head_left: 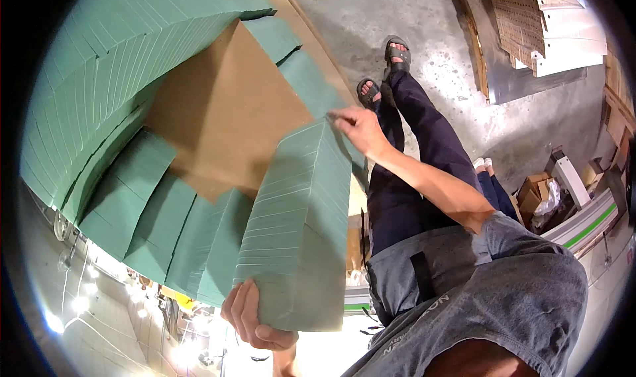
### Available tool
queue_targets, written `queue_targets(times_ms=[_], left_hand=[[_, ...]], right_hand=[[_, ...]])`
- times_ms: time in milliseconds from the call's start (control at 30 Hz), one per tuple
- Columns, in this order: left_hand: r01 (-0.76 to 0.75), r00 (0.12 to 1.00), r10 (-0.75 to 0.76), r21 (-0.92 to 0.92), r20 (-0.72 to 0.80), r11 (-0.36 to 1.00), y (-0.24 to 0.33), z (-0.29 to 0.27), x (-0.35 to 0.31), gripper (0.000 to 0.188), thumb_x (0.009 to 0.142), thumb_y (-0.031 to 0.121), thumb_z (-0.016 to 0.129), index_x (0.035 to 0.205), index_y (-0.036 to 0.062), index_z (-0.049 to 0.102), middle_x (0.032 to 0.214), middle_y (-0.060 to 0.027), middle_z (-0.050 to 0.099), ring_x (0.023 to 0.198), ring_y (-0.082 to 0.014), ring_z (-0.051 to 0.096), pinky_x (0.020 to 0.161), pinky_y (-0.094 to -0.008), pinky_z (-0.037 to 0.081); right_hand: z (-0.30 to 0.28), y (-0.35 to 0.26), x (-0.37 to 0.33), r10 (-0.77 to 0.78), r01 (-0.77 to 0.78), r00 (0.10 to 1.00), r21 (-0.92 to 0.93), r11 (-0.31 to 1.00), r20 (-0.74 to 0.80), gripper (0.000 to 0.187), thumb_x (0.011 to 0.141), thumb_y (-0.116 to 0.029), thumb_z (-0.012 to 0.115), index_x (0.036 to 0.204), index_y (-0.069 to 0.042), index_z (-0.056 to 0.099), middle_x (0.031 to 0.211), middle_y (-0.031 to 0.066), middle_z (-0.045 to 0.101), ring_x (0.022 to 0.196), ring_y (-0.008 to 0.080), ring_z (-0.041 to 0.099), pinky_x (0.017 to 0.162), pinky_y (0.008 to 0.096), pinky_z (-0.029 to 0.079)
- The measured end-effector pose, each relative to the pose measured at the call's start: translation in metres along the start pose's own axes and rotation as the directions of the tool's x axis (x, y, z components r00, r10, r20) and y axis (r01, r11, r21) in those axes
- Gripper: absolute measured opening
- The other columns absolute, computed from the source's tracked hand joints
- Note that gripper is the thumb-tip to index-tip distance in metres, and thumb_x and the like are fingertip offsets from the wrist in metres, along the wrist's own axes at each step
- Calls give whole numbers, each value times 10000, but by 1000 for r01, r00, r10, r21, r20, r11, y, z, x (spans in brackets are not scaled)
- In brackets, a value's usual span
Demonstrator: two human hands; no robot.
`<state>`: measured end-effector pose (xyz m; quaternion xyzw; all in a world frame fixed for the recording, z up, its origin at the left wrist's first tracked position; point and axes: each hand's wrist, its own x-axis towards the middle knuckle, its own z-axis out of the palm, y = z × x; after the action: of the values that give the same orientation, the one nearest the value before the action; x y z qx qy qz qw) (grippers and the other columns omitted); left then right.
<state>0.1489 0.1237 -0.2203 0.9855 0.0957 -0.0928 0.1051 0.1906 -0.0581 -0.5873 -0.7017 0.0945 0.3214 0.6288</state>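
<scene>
Between my hands is a block-like stack of green folded card pieces (291, 225), its many edges showing as thin lines. My left hand (255, 317) wraps round its near lower end, thumb under the edge. At the far end my right hand (358, 127) has its fingers bent against the top corner; the fingertips are partly hidden. The stack is tilted above the edge of a brown board surface (218, 105). Further green stacks (119, 191) of the same kind stand close together along the left and near sides of that surface.
More green pieces (271, 36) lie along the board's far right edge. On the concrete floor (371, 13) stands a pallet of brown and white sheets (556, 19). Another person's legs (491, 178) show at right, near an open carton (532, 195). String lights (79, 304) hang lower left.
</scene>
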Motion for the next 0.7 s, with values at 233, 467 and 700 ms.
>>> queue_targets(times_ms=[233, 467, 700], left_hand=[[-35, 999, 36, 48, -2, 998, -8, -3, -7, 621, 1062, 335, 190, 1037, -32, 691, 980, -183, 728, 917, -365, 659, 867, -472, 516], [-32, 999, 33, 49, -26, 998, -3, 3, 0, 637, 1049, 345, 185, 1030, -32, 697, 984, -186, 734, 919, -359, 668, 859, -469, 521], [-64, 985, 70, 44, -158, 997, -10, 12, -5, 615, 1028, 327, 222, 965, -35, 716, 891, -192, 737, 843, -359, 676, 821, -454, 530]], right_hand=[[16, -28, -22, -21, 19, 997, -22, 1000, -73, 294, 905, -33, 643, 1185, -49, 730, 911, 126, 673, 831, 231, 648, 781, 338, 510], [-20, 2, 35, -121, 153, 983, -247, 957, 140, 305, 877, -33, 636, 1155, -91, 747, 918, 177, 678, 942, 338, 667, 846, 423, 513], [-12, -18, 46, -59, 212, 929, -396, 893, 365, 307, 839, -24, 624, 1112, -70, 758, 1018, 214, 698, 998, 396, 655, 891, 451, 519]])
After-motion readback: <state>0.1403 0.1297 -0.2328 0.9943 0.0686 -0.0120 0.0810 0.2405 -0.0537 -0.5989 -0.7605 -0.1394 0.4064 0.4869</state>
